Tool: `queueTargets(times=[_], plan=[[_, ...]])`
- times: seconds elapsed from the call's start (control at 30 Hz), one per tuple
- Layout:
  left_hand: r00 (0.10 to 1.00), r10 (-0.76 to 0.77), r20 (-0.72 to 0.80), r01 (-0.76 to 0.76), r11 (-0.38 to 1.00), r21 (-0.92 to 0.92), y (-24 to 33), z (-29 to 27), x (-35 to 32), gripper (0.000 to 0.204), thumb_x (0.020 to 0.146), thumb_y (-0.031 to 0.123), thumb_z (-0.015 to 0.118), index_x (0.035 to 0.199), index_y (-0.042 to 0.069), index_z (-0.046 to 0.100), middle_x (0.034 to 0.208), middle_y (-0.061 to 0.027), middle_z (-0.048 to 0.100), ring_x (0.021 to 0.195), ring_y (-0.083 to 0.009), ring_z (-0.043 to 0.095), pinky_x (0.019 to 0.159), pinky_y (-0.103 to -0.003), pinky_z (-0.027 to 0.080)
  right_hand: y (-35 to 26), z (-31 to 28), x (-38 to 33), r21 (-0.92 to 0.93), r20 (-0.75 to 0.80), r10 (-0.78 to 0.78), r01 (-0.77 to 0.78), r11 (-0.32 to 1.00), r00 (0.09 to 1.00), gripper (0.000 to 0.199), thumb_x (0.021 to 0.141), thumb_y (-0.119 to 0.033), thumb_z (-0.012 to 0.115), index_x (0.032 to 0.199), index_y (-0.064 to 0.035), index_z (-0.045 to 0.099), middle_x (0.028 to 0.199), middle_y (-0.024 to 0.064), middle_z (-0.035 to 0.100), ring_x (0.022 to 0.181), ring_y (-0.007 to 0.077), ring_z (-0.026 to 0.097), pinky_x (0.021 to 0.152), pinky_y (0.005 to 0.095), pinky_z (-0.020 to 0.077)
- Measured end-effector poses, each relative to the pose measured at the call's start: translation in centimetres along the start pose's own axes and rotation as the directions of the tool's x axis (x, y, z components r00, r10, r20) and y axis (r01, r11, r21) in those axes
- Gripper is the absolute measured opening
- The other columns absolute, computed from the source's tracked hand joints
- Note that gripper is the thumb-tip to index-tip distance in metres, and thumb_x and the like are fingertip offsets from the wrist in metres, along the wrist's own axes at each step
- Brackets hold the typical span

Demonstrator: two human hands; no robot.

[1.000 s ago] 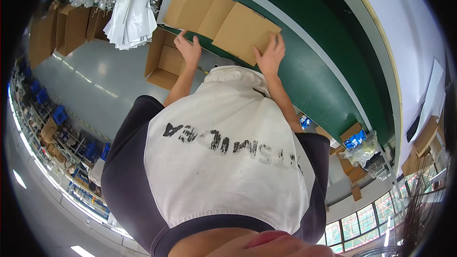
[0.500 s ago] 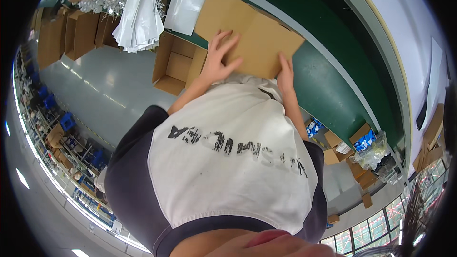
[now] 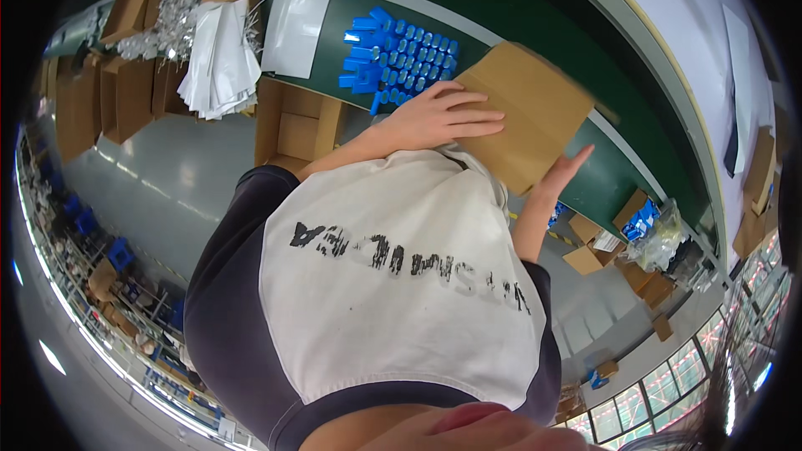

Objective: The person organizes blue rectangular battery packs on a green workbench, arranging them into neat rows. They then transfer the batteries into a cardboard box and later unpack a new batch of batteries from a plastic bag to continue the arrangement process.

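Observation:
A brown cardboard box [image 3: 530, 117], tilted and slightly blurred, sits between my hands above the green worktop. My left hand [image 3: 444, 119] lies across its left side, fingers stretched out and a little apart. Beside its lower right corner is my right hand [image 3: 558, 175], with straight fingers reaching past the cardboard; part of this hand may be hidden by the box. Just left of the box, many small blue packs [image 3: 409, 58] stand grouped in rows on the worktop, and some at the left end lie askew.
White sheets or bags [image 3: 221, 63] hang in a stack at the left, near a silvery tangled heap [image 3: 177, 12]. An open carton [image 3: 296, 125] stands below the bench edge. At the right, a small box of blue packs [image 3: 642, 219] sits beside clear plastic.
The cardboard box has moved right and turned, uncovering the blue packs on the worktop. Both hands have shifted right with it. The right hand's fingers now extend beyond the box's edge.

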State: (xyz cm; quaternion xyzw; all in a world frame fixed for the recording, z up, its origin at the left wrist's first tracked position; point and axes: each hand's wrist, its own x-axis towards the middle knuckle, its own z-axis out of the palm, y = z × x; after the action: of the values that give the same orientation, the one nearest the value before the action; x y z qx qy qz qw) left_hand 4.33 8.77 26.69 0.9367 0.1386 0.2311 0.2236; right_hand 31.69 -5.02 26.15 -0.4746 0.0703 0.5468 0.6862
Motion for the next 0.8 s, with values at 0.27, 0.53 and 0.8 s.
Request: queueTargets(times=[0.27,0.53,0.8], plan=[[0.818,0.009,0.575,0.284,0.863,-0.418,-2.1,6.5,-1.4,0.06,0.099,0.011,0.061,0.157,0.026,0.054,0.162,-0.0098,0.052,0.144,-0.0364,0.052,0.117,-0.048,0.046,4.0,-3.2,-0.4,-0.802,-0.04,-0.239,0.112,0.587,0.97,0.101,0.087,-0.025,0.089,0.164,-0.004,0.028,0.152,0.0228,0.051,0.14,0.0332,0.054,0.115,0.0439,0.0457],[0.804,-0.232,0.547,0.556,0.617,-0.557,-1.5,11.1,-2.5,0.031,0.105,0.016,0.057,0.131,0.011,0.074,0.128,-0.0126,0.075,0.121,-0.032,0.07,0.106,-0.041,0.053,6.2,-6.4,2.0,-0.999,0.019,-0.543,0.036,0.021,0.84,0.108,0.081,-0.049,0.084,0.162,-0.0006,0.032,0.152,0.0297,0.052,0.138,0.0474,0.053,0.115,0.0503,0.0434],[0.598,-0.7,0.391,0.756,0.329,-0.567,-5.1,12.6,-14.8,0.023,0.104,0.021,0.065,0.122,0.01,0.075,0.112,-0.0099,0.078,0.099,-0.0238,0.074,0.088,-0.036,0.056,2.1,-14.4,1.9,-0.639,-0.278,-0.25,0.016,0.769,0.927,0.072,0.103,-0.034,0.069,0.161,-0.0017,0.04,0.153,0.0157,0.056,0.132,0.0302,0.061,0.108,0.04,0.0492]])
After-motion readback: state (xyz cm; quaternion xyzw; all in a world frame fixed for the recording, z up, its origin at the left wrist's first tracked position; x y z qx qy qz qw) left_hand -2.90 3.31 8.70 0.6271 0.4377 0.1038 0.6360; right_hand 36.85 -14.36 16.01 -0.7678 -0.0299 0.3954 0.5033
